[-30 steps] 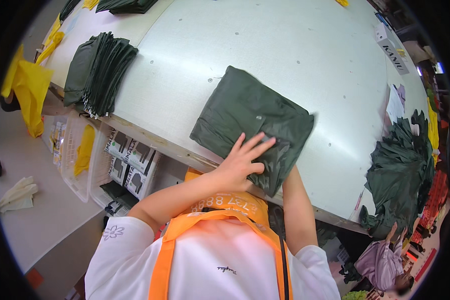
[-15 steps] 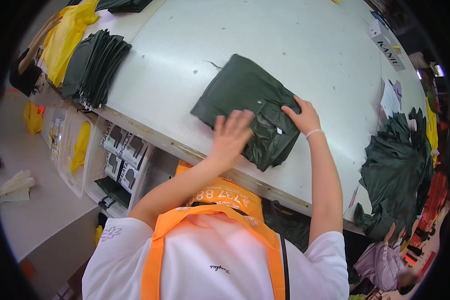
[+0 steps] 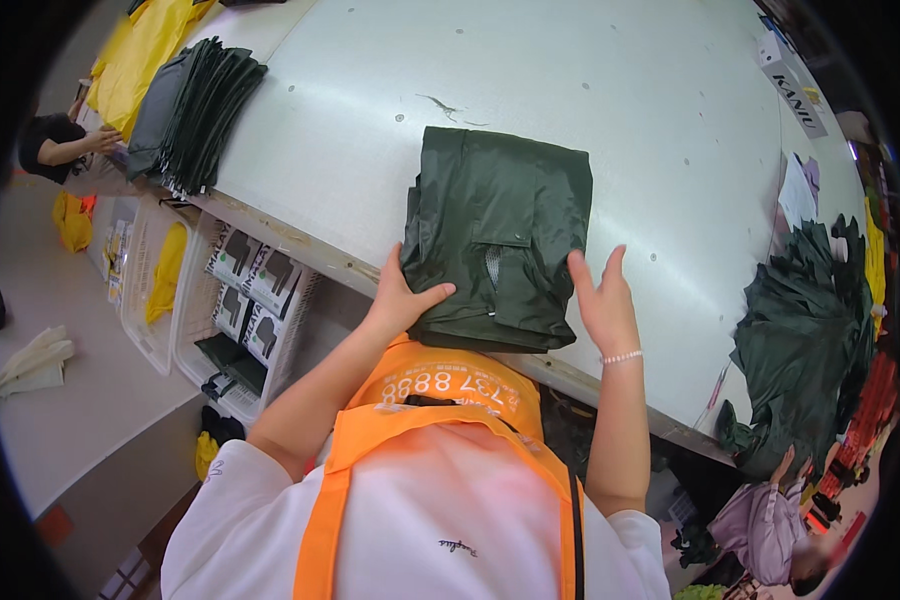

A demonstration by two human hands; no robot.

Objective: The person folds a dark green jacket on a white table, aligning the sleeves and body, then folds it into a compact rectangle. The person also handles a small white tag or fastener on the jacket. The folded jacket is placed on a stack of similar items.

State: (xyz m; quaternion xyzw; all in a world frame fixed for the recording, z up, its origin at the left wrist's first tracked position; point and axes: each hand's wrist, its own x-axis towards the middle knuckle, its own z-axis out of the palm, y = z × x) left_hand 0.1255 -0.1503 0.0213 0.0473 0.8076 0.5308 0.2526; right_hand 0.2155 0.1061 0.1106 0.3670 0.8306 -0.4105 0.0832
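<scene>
A folded dark green garment [image 3: 500, 235] lies on the white table [image 3: 620, 110] near its front edge. My left hand [image 3: 400, 300] grips the garment's lower left corner, thumb on top. My right hand [image 3: 602, 300] presses flat against its right edge with fingers spread. I wear a white shirt and an orange apron.
A stack of folded dark green garments [image 3: 190, 110] sits at the table's left end, with yellow cloth [image 3: 140, 60] beyond it. A loose heap of dark green garments [image 3: 805, 340] lies at the right. Boxes and bins [image 3: 240, 300] stand under the table. Other people are at far left and lower right.
The garment has been squared up and turned straight. My left hand slid from on top of it to its lower left corner, and my right hand moved to its right edge.
</scene>
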